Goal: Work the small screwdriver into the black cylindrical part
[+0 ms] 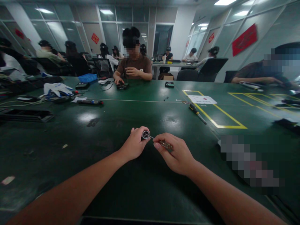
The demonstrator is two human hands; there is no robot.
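Note:
My left hand [135, 143] is wrapped round a small dark cylinder with a silvery round rim [145, 135]. The rim end faces me and to the right; what the cylinder belongs to, I cannot tell. In my right hand [178, 153] is a small screwdriver [166, 144] with a translucent amber handle, gripped between thumb and fingers. Its thin shaft points left and reaches the cylinder's rim end. Whether the tip touches something inside is too small to make out. Both hands are held above the green table [140, 175].
A larger screwdriver [197, 113] with a yellow-black handle lies beside yellow tape [231, 126] and a white paper [202, 99]. To the left are white gloves [57, 89], a blue basket [87, 78] and a dark pen-like tool [90, 102]. Across the table sits a person [133, 59] handling a dark device.

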